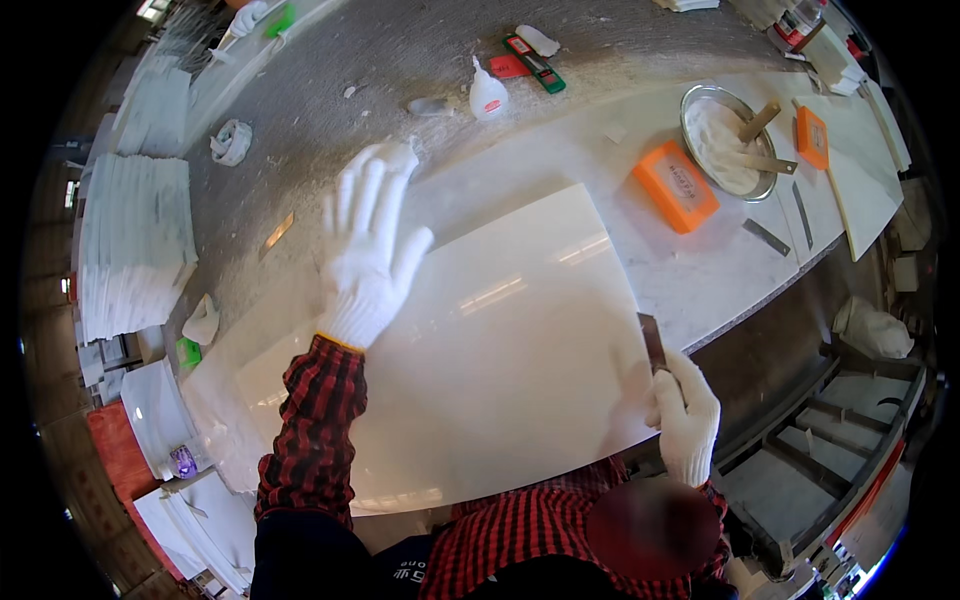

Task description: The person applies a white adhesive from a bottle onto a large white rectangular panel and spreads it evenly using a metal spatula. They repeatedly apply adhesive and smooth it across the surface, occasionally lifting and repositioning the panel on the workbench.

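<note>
A large glossy white tile (500, 340) lies flat on the pale stone worktop (700, 270) in front of me. My left hand (372, 245), in a white glove, rests flat on the tile's far left corner with the fingers spread. My right hand (685, 410), also gloved, grips a thin dark metal blade (652, 342) held upright against the tile's right edge. Red plaid sleeves cover both forearms.
A metal bowl (727, 140) of white paste with scrapers stands at the back right, beside orange blocks (676, 186) (811, 137). A white squeeze bottle (487, 95) and red-green tools (535, 62) lie further back. Stacks of white tiles (135, 240) stand left. Metal racks (840, 430) sit below right.
</note>
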The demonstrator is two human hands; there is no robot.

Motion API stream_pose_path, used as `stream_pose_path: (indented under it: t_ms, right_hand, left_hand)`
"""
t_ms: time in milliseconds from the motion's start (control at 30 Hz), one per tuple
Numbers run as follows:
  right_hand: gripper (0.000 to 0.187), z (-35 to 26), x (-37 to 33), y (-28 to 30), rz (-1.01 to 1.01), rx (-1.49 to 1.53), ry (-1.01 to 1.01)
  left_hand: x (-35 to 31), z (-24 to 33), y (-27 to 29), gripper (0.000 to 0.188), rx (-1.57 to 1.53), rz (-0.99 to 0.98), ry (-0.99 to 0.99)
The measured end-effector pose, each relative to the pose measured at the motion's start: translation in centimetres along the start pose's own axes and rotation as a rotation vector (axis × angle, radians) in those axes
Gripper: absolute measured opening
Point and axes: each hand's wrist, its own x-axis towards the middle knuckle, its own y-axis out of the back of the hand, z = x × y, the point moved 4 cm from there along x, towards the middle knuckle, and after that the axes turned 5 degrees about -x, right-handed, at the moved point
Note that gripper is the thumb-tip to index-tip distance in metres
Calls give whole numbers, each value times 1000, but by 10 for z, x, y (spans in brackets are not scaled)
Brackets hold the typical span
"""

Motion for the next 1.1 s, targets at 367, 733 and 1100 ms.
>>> stream_pose_path:
  t_ms: [367,733,1100]
  right_hand:
    - [32,6,-13,-35,-56,-159,207]
    - [30,-50,35,-79,48,-266,481]
    - [36,-94,44,-128,-9,-972,478]
  left_hand:
    - [-3,34,-27,91,-88,-163,-186]
    - [37,16,-57,59,44,129,-39]
    - [-4,-13,-28,46,-101,231,-67]
